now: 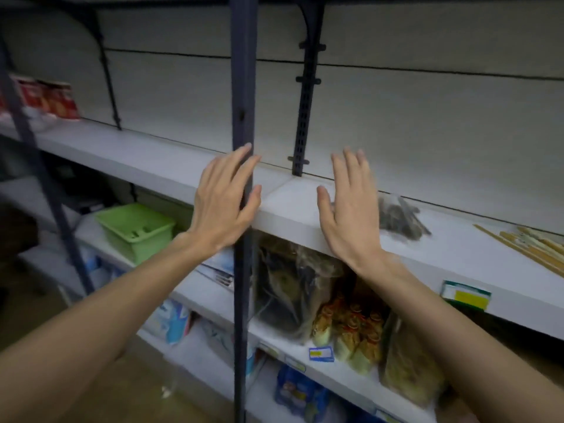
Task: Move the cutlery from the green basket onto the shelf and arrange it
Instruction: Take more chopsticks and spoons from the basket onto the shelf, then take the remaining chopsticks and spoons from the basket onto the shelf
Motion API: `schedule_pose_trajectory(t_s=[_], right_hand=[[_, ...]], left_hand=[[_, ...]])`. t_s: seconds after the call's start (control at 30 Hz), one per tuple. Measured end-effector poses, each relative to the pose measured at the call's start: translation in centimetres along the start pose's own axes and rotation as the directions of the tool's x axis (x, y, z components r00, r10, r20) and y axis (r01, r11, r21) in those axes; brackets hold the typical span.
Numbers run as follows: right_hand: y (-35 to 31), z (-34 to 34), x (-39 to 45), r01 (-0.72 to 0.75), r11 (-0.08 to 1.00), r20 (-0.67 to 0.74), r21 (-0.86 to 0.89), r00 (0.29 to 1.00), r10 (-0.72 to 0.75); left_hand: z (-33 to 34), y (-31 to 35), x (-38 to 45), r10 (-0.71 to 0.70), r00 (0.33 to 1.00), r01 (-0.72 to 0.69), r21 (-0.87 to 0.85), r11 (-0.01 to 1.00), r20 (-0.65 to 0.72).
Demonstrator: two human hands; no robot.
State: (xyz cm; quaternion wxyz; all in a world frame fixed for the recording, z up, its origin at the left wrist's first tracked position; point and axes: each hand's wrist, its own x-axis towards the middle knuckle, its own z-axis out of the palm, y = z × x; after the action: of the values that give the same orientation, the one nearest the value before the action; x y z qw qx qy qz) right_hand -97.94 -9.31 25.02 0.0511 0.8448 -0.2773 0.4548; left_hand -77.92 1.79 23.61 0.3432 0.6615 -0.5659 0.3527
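Left grip: left hand (224, 203) is held flat, fingers straight and spread, nothing held; it is seen in front of the dark blue metal upright post (243, 87), contact cannot be told.
Right grip: right hand (346, 206) is held flat, fingers straight and a little apart, nothing held; it is raised over the front edge of the white shelf board (171, 161), contact cannot be told.
Cutlery, bagged: a clear plastic bag of dark cutlery (399, 216), blurred, is laid on the shelf board just right of the right grip, apart from it.
Cutlery, wooden: pale wooden chopsticks (531, 248) are laid in a loose bundle on the same board, further right, well apart from the right grip.
Basket: light green plastic basket (135, 230) is set on the lower shelf, below and left of the left grip; contents cannot be made out.
Below the grips: packaged food in clear bags (293, 288) is stocked on the lower shelf.
Far left: red-labelled packs (52, 97) are stood on the upper board, well apart from the left grip.
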Motion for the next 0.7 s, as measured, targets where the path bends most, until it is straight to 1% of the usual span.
schedule_pose_trajectory(t_s=[0.07,0.17,0.23,0.3,0.33,0.37,0.43,0.47,0.5,0.57,0.63,0.7], right_hand=[[-4.3,3.1,-0.3,0.081,0.993,0.038,0.091,0.996,-0.085],[-10.6,8.9,-0.9,0.2,0.955,0.092,0.22,0.97,-0.225],[-14.5,13.6,-1.2,0.237,0.939,0.157,0.249,0.947,-0.281],[-18.0,19.0,-1.3,0.21,0.941,0.238,0.265,0.932,-0.275],[-19.5,21.9,-1.2,0.172,0.948,0.298,0.267,0.921,-0.251],[-20.9,24.8,-1.0,0.146,0.954,0.366,0.262,0.9,-0.238],[-23.5,30.2,-1.0,0.147,0.966,0.538,0.215,0.807,-0.243],[-24.7,32.4,-1.0,0.129,0.977,0.63,0.169,0.748,-0.208],[-25.8,34.4,-0.8,0.098,0.988,0.699,0.118,0.698,-0.153],[-28.1,37.6,-0.2,0.044,0.998,0.77,0.034,0.636,-0.054],[-30.0,40.3,0.5,0.043,0.999,0.805,-0.018,0.593,-0.011],[-31.5,42.8,1.2,0.046,0.998,0.82,-0.039,0.572,0.006]], left_hand=[[-1.4,-4.3,-1.5,-0.041,0.999,0.042,0.035,0.999,-0.021],[-3.0,-11.5,-4.1,-0.002,1.0,0.002,0.122,0.993,0.0],[-3.8,-17.0,-6.0,0.001,0.997,-0.014,0.186,0.982,0.073],[-4.5,-23.1,-7.8,-0.02,0.98,-0.027,0.23,0.973,0.197],[-4.8,-26.2,-8.7,-0.012,0.956,-0.066,0.255,0.965,0.292],[-5.1,-29.2,-9.5,0.011,0.915,-0.139,0.288,0.947,0.403],[-5.2,-34.5,-11.6,0.054,0.797,-0.303,0.321,0.897,0.601],[-5.1,-36.7,-12.4,0.034,0.736,-0.336,0.321,0.885,0.676],[-4.9,-38.8,-13.0,-0.01,0.695,-0.33,0.332,0.884,0.719],[-4.0,-42.7,-14.1,-0.112,0.664,-0.249,0.361,0.899,0.739],[-2.7,-46.1,-14.9,-0.182,0.617,-0.196,0.373,0.907,0.765],[-1.2,-49.1,-15.5,-0.201,0.553,-0.191,0.359,0.914,0.808]])
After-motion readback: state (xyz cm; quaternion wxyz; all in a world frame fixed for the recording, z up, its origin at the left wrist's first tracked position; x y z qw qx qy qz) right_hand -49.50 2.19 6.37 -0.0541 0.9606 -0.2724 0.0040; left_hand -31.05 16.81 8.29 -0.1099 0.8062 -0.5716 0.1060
